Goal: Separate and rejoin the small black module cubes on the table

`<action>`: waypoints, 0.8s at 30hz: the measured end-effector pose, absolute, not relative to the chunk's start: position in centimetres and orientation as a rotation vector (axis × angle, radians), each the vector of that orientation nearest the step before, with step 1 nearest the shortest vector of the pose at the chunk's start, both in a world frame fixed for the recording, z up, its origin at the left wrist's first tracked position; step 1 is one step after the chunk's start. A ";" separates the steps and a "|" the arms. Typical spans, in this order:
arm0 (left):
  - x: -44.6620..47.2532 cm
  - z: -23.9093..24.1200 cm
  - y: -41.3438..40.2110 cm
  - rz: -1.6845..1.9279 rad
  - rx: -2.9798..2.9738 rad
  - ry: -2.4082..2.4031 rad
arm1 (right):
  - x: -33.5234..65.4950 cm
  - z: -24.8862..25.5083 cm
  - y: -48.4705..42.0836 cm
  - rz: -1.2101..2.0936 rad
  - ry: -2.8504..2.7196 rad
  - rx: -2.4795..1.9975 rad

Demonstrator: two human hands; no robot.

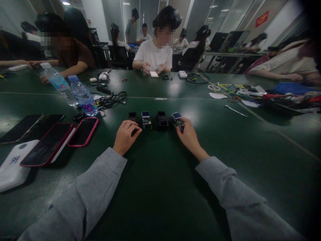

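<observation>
Four small devices stand in a row on the green table, two black cases alternating with two bare circuit boards. My right hand (188, 135) grips the right-end circuit board (175, 117), which has a small screen on top and sits tilted, thumb in front and fingers along its right side. Beside it is a black case (162, 119); left of that stands another circuit board (146, 120) with a bluish screen. At the left end, my left hand (126, 135) partly covers a second black case (132, 116). Its fingers are curled, thumb and index tips close together; anything between them is too small to see.
Left lie a pink-cased phone (83, 132), a red-cased phone (48, 144), other phones and a white box (16, 164). Behind them are two water bottles (84, 97) and black cables (114, 99). Right are a wrench (235, 110) and tangled cables. People sit across the table.
</observation>
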State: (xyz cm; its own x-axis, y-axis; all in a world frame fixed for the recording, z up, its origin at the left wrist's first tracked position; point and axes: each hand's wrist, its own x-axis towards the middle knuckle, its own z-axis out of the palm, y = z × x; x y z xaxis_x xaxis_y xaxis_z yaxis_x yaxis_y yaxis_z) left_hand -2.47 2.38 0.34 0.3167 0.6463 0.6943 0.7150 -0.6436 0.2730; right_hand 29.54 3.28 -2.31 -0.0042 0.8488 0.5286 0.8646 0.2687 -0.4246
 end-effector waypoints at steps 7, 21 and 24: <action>-2.5 0.3 2.4 -1.337 -2.401 -1.224 | 29.5 -2.2 3.3 -0.048 -1.809 -1.553; -2.3 1.0 1.2 -1.078 -2.601 -0.788 | 29.6 -2.2 3.3 -0.009 -1.799 -1.565; -2.2 0.9 1.2 -1.024 -2.627 -0.802 | 29.6 -2.1 3.2 -0.004 -1.798 -1.576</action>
